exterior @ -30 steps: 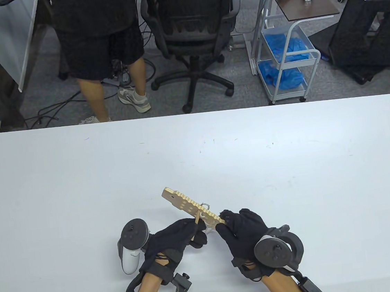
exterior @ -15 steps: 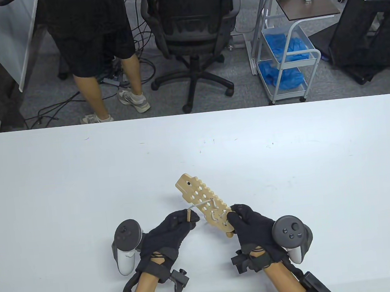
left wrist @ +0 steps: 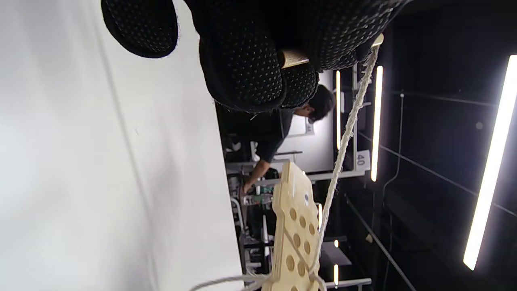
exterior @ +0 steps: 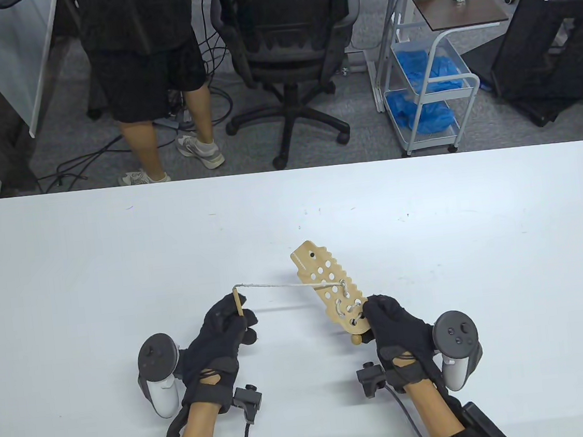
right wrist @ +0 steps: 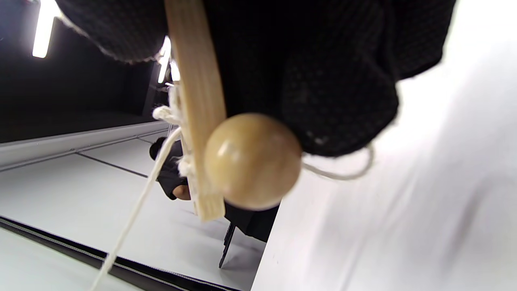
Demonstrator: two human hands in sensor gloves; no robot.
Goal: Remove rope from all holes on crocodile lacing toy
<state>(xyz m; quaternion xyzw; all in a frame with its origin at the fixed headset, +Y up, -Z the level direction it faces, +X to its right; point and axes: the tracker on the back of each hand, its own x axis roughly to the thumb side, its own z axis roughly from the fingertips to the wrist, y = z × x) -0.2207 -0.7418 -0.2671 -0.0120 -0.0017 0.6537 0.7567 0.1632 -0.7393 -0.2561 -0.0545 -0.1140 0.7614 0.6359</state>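
The wooden crocodile lacing toy [exterior: 326, 286] is held above the table, its flat face with several holes turned up. My right hand [exterior: 385, 318] grips its near end, by a wooden ball [exterior: 356, 340] that shows large in the right wrist view [right wrist: 252, 159]. A white rope [exterior: 283, 284] runs taut from a hole in the toy's middle leftward to a short wooden needle [exterior: 238, 301], which my left hand [exterior: 229, 321] pinches. More rope stays laced through the near holes [exterior: 346, 308]. In the left wrist view the toy [left wrist: 295, 230] and rope [left wrist: 343, 149] hang below my fingers [left wrist: 242, 64].
The white table [exterior: 118, 257] spreads wide around both hands. Beyond its far edge stand an office chair [exterior: 289, 47], a person's legs [exterior: 154, 102], a cart [exterior: 428, 84] with blue material and a small side table [exterior: 461, 0] with a bottle.
My left hand has pulled the needle out to the left, drawing a long stretch of rope through a hole. My right hand has turned the toy face up and shifted it rightward.
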